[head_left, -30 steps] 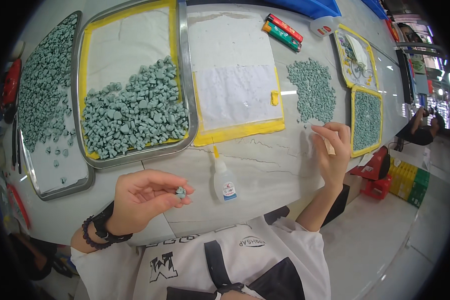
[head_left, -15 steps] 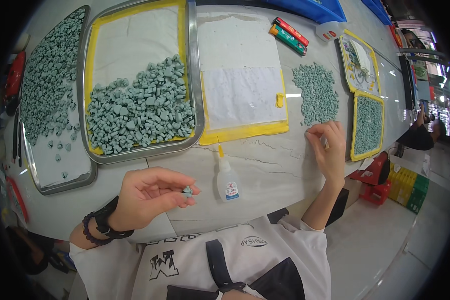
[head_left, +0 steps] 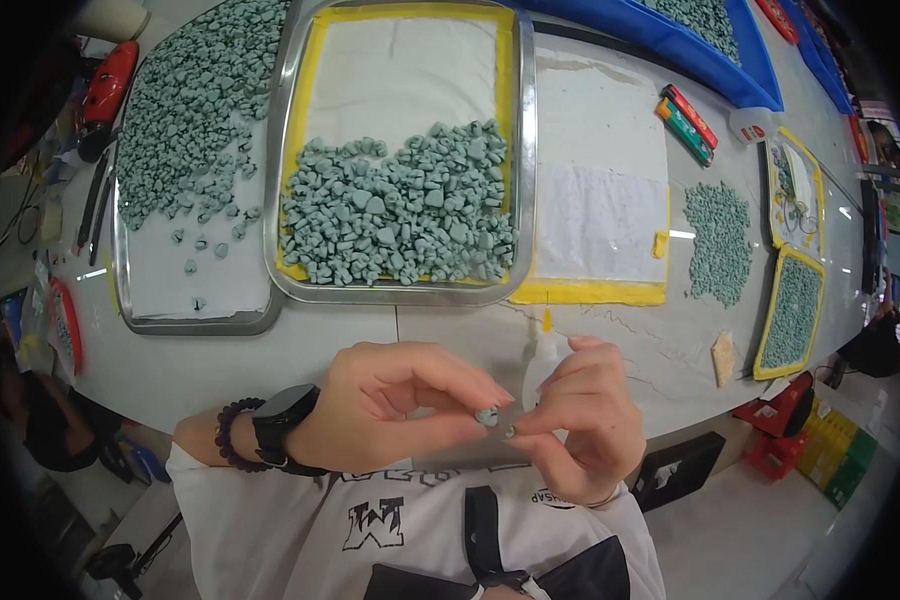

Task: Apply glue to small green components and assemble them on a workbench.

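My left hand (head_left: pixel 395 405) pinches a small grey-green molded piece (head_left: pixel 486 416) between thumb and fingertips. Close beside it, my right hand (head_left: pixel 592 420) grips a much smaller grey-green bit (head_left: pixel 511 432) at its fingertips. A narrow gap separates the two pieces. Partly hidden behind the right hand stands a white squeeze bottle (head_left: pixel 540 372) with a yellow nozzle and a thin needle tip. Farther right on the table lies a spread of tiny grey-green bits (head_left: pixel 720 240). A metal tray (head_left: pixel 400 293) beyond my left hand holds a heap of larger grey-green pieces (head_left: pixel 400 215).
At left sits a second tray (head_left: pixel 200 322) of similar pieces. A yellow-edged white sheet (head_left: pixel 600 215), red and green lighters (head_left: pixel 686 125) and a blue bin (head_left: pixel 760 70) are farther off. Yellow-taped trays (head_left: pixel 792 312) and a tan scrap (head_left: pixel 722 358) stand at right.
My right hand has left the spread of tiny bits and come across to my left hand with one bit. The view has swung right-to-left, so the table appears shifted rightward.
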Demonstrator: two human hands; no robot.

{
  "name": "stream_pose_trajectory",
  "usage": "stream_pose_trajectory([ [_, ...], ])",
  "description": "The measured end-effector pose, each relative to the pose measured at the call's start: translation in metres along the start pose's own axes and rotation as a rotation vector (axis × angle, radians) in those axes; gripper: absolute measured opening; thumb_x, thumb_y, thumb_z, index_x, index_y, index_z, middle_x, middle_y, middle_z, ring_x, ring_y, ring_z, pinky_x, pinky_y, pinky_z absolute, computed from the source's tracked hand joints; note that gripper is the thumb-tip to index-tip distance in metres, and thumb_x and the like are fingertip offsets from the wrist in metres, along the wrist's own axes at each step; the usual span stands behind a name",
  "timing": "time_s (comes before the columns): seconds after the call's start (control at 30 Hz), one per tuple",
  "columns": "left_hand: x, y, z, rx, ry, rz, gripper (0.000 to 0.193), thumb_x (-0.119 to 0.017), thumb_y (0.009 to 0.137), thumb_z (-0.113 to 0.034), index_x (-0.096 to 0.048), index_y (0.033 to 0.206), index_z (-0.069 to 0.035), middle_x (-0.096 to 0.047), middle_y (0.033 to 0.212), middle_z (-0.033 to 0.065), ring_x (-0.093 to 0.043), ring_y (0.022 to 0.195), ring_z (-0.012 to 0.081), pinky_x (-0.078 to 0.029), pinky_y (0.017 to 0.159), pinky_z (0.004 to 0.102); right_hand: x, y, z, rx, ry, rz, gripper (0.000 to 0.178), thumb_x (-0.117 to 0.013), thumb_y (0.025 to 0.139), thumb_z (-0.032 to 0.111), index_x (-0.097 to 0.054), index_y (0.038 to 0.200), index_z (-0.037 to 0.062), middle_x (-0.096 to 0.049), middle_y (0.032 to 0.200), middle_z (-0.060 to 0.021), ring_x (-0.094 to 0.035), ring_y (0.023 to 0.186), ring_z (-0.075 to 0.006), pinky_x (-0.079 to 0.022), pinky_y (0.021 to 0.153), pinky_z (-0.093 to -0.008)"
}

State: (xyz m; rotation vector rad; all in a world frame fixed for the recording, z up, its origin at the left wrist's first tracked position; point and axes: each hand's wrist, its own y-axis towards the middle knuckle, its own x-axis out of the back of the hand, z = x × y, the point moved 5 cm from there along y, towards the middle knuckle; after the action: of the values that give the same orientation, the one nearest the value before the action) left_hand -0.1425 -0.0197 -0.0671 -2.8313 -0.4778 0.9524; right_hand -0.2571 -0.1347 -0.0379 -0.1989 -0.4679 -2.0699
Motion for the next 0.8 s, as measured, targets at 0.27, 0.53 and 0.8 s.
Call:
stream_pose_trajectory([
  [0.27,0.000,0.001,-0.012,-0.157,0.331,0.052,0.025,-0.065,0.072,0.014,-0.066,0.093,0.002,-0.063,0.102,0.0181,-0.063,0.090,0.0217,-0.052,0.076,0.0283,-0.005,0.002,-0.003,-0.019,0.012,0.043,0.017,-0.073,0.063,0.009,-0.063,0.077,0.0076,-0.056,0.072,-0.0037,-0.051,0.070,-0.0197,-0.034,0.084,-0.0427],
  [0.53,-0.001,0.000,-0.016,-0.288,0.499,0.068,0.024,-0.067,0.071,0.012,-0.068,0.092,0.000,-0.065,0.097,0.0148,-0.066,0.081,0.0191,-0.052,0.068,0.0250,-0.008,-0.001,-0.007,-0.019,0.050,0.041,0.017,-0.073,0.065,0.008,-0.062,0.078,0.0074,-0.056,0.072,-0.0041,-0.052,0.071,-0.0201,-0.035,0.084,-0.0421],
  [0.8,-0.002,0.000,-0.018,-0.324,0.494,0.075,0.021,-0.067,0.072,0.010,-0.068,0.089,-0.001,-0.066,0.097,0.0150,-0.066,0.078,0.0185,-0.052,0.066,0.0243,-0.011,-0.004,-0.004,0.038,0.033,-0.018,0.025,-0.076,0.064,0.005,-0.062,0.084,0.0082,-0.059,0.075,-0.0013,-0.054,0.070,-0.0180,-0.037,0.081,-0.0397],
])
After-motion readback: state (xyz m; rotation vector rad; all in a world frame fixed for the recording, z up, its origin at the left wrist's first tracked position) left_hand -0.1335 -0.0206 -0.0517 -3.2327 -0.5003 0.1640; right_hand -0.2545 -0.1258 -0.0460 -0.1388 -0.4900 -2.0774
